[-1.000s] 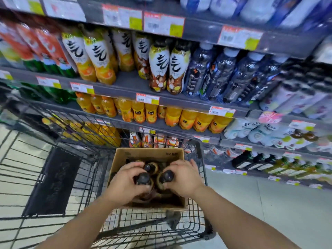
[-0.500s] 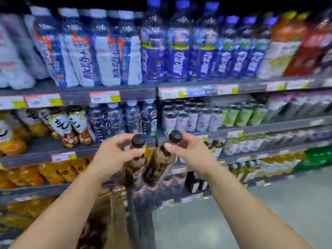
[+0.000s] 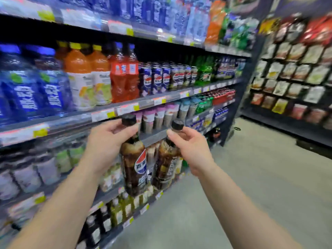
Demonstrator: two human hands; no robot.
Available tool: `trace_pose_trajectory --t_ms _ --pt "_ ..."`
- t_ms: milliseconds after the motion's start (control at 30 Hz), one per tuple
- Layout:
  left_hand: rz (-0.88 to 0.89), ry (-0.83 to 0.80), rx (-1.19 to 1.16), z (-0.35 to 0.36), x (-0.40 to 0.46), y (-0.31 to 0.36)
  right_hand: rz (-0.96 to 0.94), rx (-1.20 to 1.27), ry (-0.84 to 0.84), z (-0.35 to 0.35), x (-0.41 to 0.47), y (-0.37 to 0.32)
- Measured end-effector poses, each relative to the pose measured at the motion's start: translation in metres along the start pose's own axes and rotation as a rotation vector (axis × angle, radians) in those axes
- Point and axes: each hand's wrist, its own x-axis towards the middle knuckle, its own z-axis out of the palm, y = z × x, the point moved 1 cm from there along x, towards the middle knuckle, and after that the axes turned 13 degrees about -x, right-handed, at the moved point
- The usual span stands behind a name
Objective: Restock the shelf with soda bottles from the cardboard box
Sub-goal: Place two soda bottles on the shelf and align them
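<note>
My left hand (image 3: 107, 141) grips the neck of a dark cola bottle (image 3: 134, 169) with a black cap and a red, white and blue logo. My right hand (image 3: 190, 146) holds a second dark cola bottle (image 3: 165, 168) by its neck, just right of the first. Both bottles hang upright in front of the drinks shelf (image 3: 158, 101), at about the height of its middle boards. A row of similar cola bottles (image 3: 161, 78) stands on the shelf board above my hands. The cardboard box is out of view.
Large blue, orange and red drink bottles (image 3: 80, 74) fill the shelf to the left. Green bottles (image 3: 203, 71) stand further right. A snack rack (image 3: 296, 72) closes the aisle at the right. Grey floor (image 3: 251, 177) runs between them.
Both hands lifted the two bottles out of the box in the cart. The view has swung up and right along the shelf, and the cart and box have dropped out of sight.
</note>
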Motion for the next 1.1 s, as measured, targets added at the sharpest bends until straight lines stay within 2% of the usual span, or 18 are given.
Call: trace_pose_trajectory --t_ms 267,433,633,767,933,1100 --pt "-0.044 -0.232 -0.104 0.182 0.133 -0.112 0.060 -0.227 0.304 -0.143 0.150 0.082" --pt "-0.083 -0.367 -0.193 0.287 0.221 -0.156 0.077 -0.267 0.464 -0.226 0.241 0.092" --pt "-0.060 -0.391 -0.171 0.410 0.309 -0.209 0.086 -0.302 0.560 -0.324 0.345 0.126" --pt "-0.028 -0.401 -0.118 0.470 0.350 -0.257 0.062 -0.330 0.527 -0.376 0.414 0.173" --pt "-0.015 -0.297 -0.027 0.546 0.408 -0.320 0.050 -0.360 0.460 -0.446 0.514 0.235" --pt "-0.009 -0.180 0.042 0.607 0.470 -0.360 0.009 -0.404 0.339 -0.499 0.623 0.268"
